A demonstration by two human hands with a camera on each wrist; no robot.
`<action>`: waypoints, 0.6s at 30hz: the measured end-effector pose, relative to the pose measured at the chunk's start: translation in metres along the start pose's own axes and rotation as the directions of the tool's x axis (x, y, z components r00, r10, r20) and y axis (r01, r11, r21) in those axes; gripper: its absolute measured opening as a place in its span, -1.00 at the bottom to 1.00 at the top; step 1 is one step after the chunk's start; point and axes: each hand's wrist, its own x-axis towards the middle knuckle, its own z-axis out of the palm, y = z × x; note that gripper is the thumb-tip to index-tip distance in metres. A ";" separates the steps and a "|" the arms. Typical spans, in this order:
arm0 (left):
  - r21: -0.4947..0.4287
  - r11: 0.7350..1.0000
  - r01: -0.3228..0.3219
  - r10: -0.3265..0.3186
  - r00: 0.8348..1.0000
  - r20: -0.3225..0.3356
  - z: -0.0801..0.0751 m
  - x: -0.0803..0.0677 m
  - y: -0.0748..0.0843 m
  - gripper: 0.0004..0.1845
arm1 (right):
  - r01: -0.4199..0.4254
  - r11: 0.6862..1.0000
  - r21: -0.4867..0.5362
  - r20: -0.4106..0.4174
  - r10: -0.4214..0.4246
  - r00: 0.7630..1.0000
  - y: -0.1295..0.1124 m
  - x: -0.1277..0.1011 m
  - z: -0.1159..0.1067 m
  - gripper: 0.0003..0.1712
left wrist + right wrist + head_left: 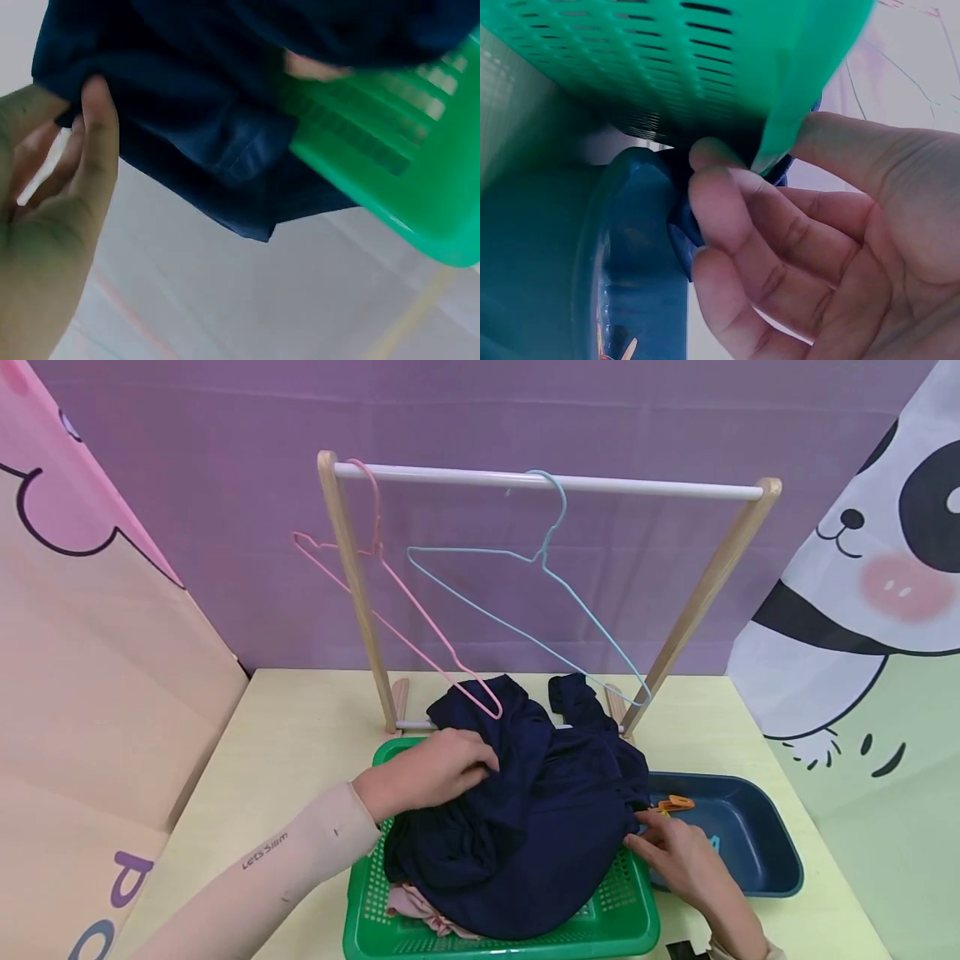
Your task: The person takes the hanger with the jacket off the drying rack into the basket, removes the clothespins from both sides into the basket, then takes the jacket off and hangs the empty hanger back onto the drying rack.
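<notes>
A dark navy garment (pixel 555 852) lies bunched over the green perforated basket (pixel 643 935), its far end spread toward the rack's foot. My left hand (pixel 438 768) pinches a fold on the garment's left side; the left wrist view shows thumb and fingers on the navy cloth (pixel 187 120), near a stitched edge. At the basket's right rim, my right hand (pixel 686 860) grips the garment's right edge. Its curled fingers have a bit of navy cloth (pixel 681 236) behind them, with the thumb across the green rim (pixel 780 127). Pink cloth (pixel 423 910) shows under the garment.
Behind the basket stands a clothes rack (pixel 705 585) with a white bar and wooden legs. A pink hanger (pixel 427 622) and a light blue hanger (pixel 592 618) hang on it. Right of the basket is a blue tub (pixel 765 835) holding an orange clothespin (pixel 678 802).
</notes>
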 end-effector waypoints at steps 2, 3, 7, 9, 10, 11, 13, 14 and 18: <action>-0.007 0.999 -0.049 0.049 0.996 0.076 0.001 -0.004 0.018 -0.83 | 0.000 1.000 0.000 -0.002 0.000 1.000 0.000 0.000 0.000 -0.51; -0.009 0.998 -0.067 0.067 0.990 0.122 0.001 -0.006 0.027 -0.83 | -0.002 1.000 0.000 -0.002 0.002 1.000 0.000 -0.001 0.000 -0.51; -0.023 0.990 -0.139 0.139 0.945 0.296 0.004 -0.013 0.062 -0.83 | -0.006 1.000 0.007 0.003 0.006 1.000 0.001 -0.001 0.000 -0.50; -0.058 0.984 -0.170 0.180 0.917 0.356 0.006 -0.016 0.075 -0.81 | -0.009 1.000 0.007 0.004 0.009 1.000 0.001 -0.001 -0.001 -0.51; -0.072 0.980 -0.185 0.198 0.905 0.377 0.006 -0.017 0.080 -0.80 | -0.011 1.000 0.007 0.005 0.011 1.000 0.001 -0.001 -0.001 -0.51; -0.079 0.977 -0.196 0.211 0.894 0.394 0.008 -0.018 0.083 -0.80 | -0.011 1.000 0.004 0.004 0.011 1.000 0.001 -0.001 -0.001 -0.52; -0.075 0.976 -0.202 0.215 0.882 0.419 0.011 -0.019 0.086 -0.77 | -0.010 1.000 0.003 0.003 0.010 1.000 0.001 -0.002 -0.001 -0.52; -0.066 0.978 -0.196 0.205 0.879 0.431 0.013 -0.019 0.085 -0.76 | -0.008 1.000 0.003 0.003 0.008 1.000 0.001 -0.001 -0.001 -0.52; 0.018 0.994 -0.108 0.087 0.881 0.466 0.024 -0.015 0.069 -0.74 | 0.013 1.000 0.014 0.012 -0.014 1.000 0.001 -0.001 -0.001 -0.51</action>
